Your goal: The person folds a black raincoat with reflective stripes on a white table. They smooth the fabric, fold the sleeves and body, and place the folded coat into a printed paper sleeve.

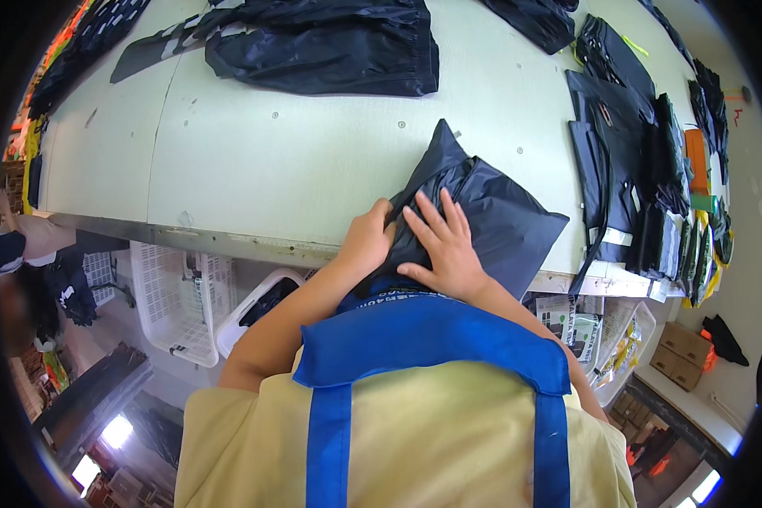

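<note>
A folded black garment [516, 216] of thin, shiny fabric lies at the table's near edge, right in front of my body. Its layers make a pointed corner at the far side and another toward the right. My left hand [371, 234] is closed on the garment's left edge, the fingertips partly hidden by the fabric. Flat on top of the folds rests my right hand [449, 247], with its fingers stretched out and the thumb apart. The garment's near part drops out of sight behind my blue apron [432, 343].
Black elastic-waist trousers [330, 51] lie across the pale table [245, 161]. Piled dark garments [614, 161] line its right end. Below the front edge stand a white basket [182, 317] and another white basket [626, 347] holding packages. At far left is another person [13, 271].
</note>
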